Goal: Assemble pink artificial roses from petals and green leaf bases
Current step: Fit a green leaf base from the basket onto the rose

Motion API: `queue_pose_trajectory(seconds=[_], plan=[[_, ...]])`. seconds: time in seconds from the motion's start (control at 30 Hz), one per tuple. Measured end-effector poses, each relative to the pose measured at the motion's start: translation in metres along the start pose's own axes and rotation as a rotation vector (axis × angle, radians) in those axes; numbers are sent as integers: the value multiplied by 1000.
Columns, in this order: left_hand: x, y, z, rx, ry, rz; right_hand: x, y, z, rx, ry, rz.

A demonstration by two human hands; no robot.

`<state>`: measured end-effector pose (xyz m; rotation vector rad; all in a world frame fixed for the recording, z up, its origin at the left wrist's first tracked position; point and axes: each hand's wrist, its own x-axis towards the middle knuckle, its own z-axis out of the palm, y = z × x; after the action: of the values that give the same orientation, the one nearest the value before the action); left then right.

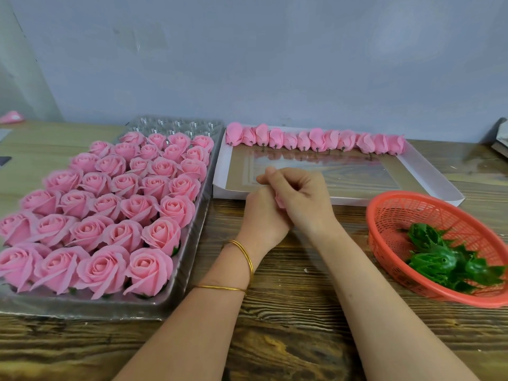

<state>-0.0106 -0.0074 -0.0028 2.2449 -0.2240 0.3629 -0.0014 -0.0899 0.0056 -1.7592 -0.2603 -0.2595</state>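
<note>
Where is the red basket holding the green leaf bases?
Head view: the red basket sits on the wooden table at the right, just in front of the white tray's near right corner.

Wood-grain surface (288, 339), dark-streaked, small pale flecks near centre. Plain grey-blue wall (247, 50) directly behind. Dark flat item (5, 160) at left edge; grey angled object (500, 136) at far right edge, cropped.

A tray (192, 240) packed with roses (110, 204) blocks the left of the table (288, 312), a red basket (417, 213) the right. Between them bare wood runs up to the white box (228, 191), open inside except for a row of buds (316, 140) along its far edge.
</note>
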Motion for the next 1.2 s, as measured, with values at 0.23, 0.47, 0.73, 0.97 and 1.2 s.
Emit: queue_pose_trajectory(seconds=[0.23,0.47,0.73,0.97,1.2], plan=[[-2,-3,3,-62,61,-8,-2,6,5,-189,16,-114],[-1,-3,4,-75,112,5,-2,6,4,-187,-67,-183],[-1,-1,2,-35,86,-2,-3,5,-1,-106,-191,-56],[5,-6,3,-108,28,-30,-5,3,-2,-52,-158,68],[3,-10,-3,-486,187,-133,0,1,-7,410,-83,287]])
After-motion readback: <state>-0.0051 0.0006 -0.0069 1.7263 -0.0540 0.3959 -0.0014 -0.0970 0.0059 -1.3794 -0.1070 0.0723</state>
